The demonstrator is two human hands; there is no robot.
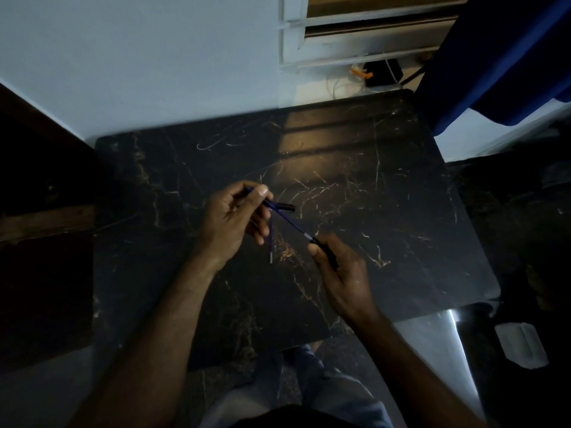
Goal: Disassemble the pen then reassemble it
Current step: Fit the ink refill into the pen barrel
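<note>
Above a dark marble table [386, 211], my left hand [231, 220] pinches the upper end of a thin blue pen barrel [287, 220] that slants down to the right. Its pale lower end meets a black pen piece [326, 253] gripped between the thumb and fingers of my right hand [343, 276]. A short black cap-like part [285, 207] lies just right of my left fingers. A second thin blue stick with a pale tip [271, 247], likely the refill, points down below my left hand; whether it rests on the table or hangs from my fingers is unclear.
The room is dim. A pale wall and a window frame [355, 35] stand behind the table, with a black box and cables [381, 72] on the sill. A blue curtain [500, 57] hangs at the upper right. Dark furniture [40, 211] stands at the left.
</note>
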